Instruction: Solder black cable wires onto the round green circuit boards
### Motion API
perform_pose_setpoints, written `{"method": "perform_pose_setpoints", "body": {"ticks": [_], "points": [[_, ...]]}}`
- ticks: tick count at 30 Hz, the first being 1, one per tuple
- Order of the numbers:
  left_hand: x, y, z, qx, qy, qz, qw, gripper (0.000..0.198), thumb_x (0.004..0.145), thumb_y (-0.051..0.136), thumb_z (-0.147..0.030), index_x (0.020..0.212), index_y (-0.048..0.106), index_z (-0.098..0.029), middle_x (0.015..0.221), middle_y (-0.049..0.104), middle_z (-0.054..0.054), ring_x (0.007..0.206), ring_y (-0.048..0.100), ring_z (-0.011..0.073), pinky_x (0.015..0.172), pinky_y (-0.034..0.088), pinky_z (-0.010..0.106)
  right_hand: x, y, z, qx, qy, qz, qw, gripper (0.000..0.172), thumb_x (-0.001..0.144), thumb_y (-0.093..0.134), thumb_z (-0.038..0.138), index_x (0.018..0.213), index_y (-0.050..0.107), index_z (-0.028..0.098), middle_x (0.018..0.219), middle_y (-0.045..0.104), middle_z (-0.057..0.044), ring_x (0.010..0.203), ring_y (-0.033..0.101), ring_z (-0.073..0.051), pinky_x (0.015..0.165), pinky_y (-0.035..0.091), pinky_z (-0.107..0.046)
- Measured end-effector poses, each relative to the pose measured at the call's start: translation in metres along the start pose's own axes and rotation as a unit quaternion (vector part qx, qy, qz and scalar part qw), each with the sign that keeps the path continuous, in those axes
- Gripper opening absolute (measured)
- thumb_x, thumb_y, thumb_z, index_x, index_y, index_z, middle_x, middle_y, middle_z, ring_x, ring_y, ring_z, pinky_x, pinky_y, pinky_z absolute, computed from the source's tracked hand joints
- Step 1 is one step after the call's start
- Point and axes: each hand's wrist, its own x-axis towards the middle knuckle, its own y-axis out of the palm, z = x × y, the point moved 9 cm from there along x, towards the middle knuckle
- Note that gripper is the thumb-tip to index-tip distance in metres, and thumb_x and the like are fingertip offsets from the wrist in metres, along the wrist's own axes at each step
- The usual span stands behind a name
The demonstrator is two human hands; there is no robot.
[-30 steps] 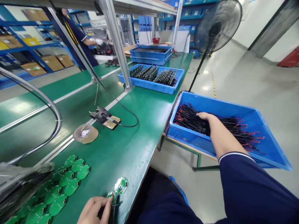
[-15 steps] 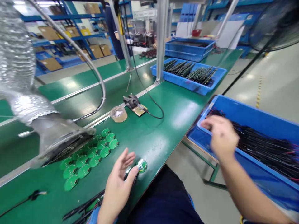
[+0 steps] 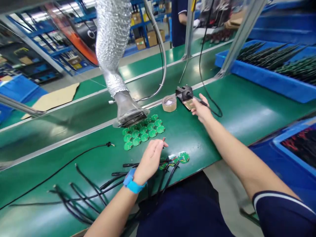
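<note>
My right hand (image 3: pixel 202 111) is at the soldering iron (image 3: pixel 202 102), its thumb and fingers about the dark handle while the tip end sits in the stand (image 3: pixel 184 93). My left hand (image 3: pixel 151 154), with a blue watch band on the wrist, is pinched closed above the bench; a small reddish and dark end shows at its fingertips, too little to name. Below and beside it lie black cables (image 3: pixel 168 177) and a green round circuit board (image 3: pixel 184 157) with coloured wires. Rows of similar round boards (image 3: pixel 144 137) lie just beyond my left hand.
A fume extraction hood (image 3: pixel 129 112) on a silver duct hangs over the boards. A round tub (image 3: pixel 169 104) stands beside the iron stand. Loose black cables (image 3: pixel 81 197) spread at left. Blue trays (image 3: pixel 269 74) with cables are at right; a person (image 3: pixel 179 23) stands behind the bench.
My right hand has moved from the cable bin at right to the soldering iron. My left hand has closed into a pinch. The view has turned left.
</note>
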Motion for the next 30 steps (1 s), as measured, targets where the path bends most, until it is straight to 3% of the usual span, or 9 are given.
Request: {"method": "perform_pose_setpoints", "body": {"ticks": [2,5,9,12,15,18,22,30], "points": [[0.0,0.008,-0.002,0.054,0.044,0.025,0.997,0.03,0.091,0.043,-0.038,0.083,0.066,-0.02,0.081,0.055,0.004,0.073,0.053,0.0145,0.066,0.047,0.027,0.014,-0.014,-0.006,0.004,0.007,-0.051,0.999,0.036,0.083,0.055,0.036,0.112,0.045,0.017,0.064,0.056,0.006,0.034,0.045,-0.004,0.028,0.031,-0.012],[-0.001,0.018,-0.004,0.119,0.091,0.039,0.988,0.025,0.091,0.046,-0.03,0.086,0.068,-0.02,0.088,0.059,0.005,0.085,0.055,0.0159,0.079,0.046,0.03,0.001,-0.042,0.001,0.011,-0.011,-0.121,0.993,0.027,0.087,0.048,0.035,0.106,0.045,0.016,0.072,0.06,0.002,0.039,0.051,-0.006,0.03,0.035,-0.014],[-0.005,0.042,-0.001,0.181,0.131,0.053,0.973,0.017,0.088,0.052,-0.025,0.086,0.068,-0.019,0.081,0.06,0.004,0.078,0.056,0.0145,0.075,0.046,0.028,-0.06,-0.086,0.023,0.036,-0.062,-0.198,0.978,0.024,0.09,0.038,0.039,0.104,0.038,0.02,0.076,0.061,0.001,0.048,0.057,-0.009,0.036,0.044,-0.018],[-0.006,0.067,0.005,0.229,0.152,0.075,0.959,0.013,0.085,0.055,-0.02,0.079,0.066,-0.016,0.078,0.059,0.005,0.077,0.057,0.0158,0.075,0.047,0.03,-0.114,-0.108,0.03,0.058,-0.077,-0.212,0.973,0.023,0.082,0.055,0.034,0.091,0.038,0.023,0.061,0.055,0.007,0.041,0.048,-0.009,0.035,0.042,-0.019],[-0.003,0.082,0.009,0.257,0.151,0.079,0.951,0.013,0.083,0.057,-0.019,0.073,0.065,-0.015,0.078,0.057,0.006,0.077,0.056,0.0167,0.076,0.047,0.032,-0.153,-0.111,0.024,0.083,-0.055,-0.167,0.981,0.022,0.073,0.063,0.025,0.079,0.042,0.022,0.051,0.048,0.009,0.035,0.039,-0.008,0.032,0.037,-0.021],[0.001,0.088,0.01,0.261,0.152,0.081,0.95,0.016,0.084,0.056,-0.019,0.071,0.064,-0.015,0.078,0.055,0.006,0.078,0.055,0.0166,0.077,0.047,0.032,-0.173,-0.102,0.013,0.102,-0.014,-0.108,0.989,0.013,0.068,0.061,0.019,0.067,0.049,0.019,0.051,0.047,0.006,0.035,0.036,-0.007,0.03,0.031,-0.02],[0.003,0.091,0.011,0.261,0.157,0.079,0.949,0.018,0.085,0.055,-0.02,0.07,0.063,-0.015,0.078,0.054,0.006,0.077,0.053,0.0166,0.075,0.046,0.032,-0.179,-0.09,0.0,0.104,0.029,-0.057,0.993,0.011,0.067,0.058,0.016,0.06,0.051,0.017,0.048,0.045,0.004,0.037,0.038,-0.008,0.032,0.027,-0.02],[0.003,0.092,0.014,0.252,0.155,0.074,0.952,0.018,0.087,0.054,-0.022,0.072,0.061,-0.015,0.078,0.054,0.005,0.078,0.053,0.0165,0.075,0.045,0.032,-0.183,-0.091,-0.013,0.019,0.061,-0.042,0.997,0.011,0.072,0.06,0.021,0.064,0.054,0.018,0.05,0.051,0.003,0.037,0.04,-0.008,0.035,0.03,-0.021]]}}
